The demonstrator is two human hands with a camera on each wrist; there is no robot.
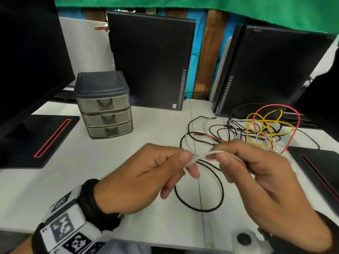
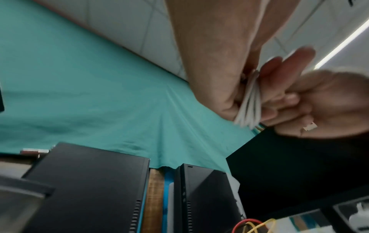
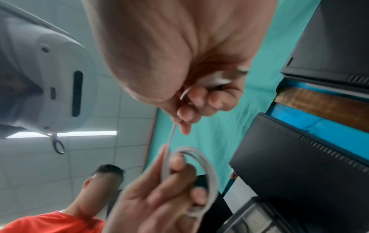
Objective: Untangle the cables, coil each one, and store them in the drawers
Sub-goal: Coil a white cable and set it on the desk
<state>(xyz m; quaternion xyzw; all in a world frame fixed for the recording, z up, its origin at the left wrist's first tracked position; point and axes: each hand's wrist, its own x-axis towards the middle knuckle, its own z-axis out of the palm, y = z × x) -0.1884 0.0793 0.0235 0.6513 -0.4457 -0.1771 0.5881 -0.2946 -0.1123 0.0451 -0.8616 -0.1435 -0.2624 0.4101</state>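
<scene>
Computer lab — desktop towers point(image 1: 152, 59), monitor stands point(image 1: 53, 138).

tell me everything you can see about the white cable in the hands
The white cable is thin, smooth and flexible, plastic-sheathed by its look. It is held above the table, partly wound into several round loops, seen in the right wrist view. The left hand pinches the bundled loops between thumb and fingers; the right hand grips the strand running to them. Whether its far end still lies in the tangle behind cannot be told.

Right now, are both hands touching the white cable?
Touching. In the head view the left hand and the right hand both pinch the white cable; the right wrist view shows its coils in the fingers.
</scene>
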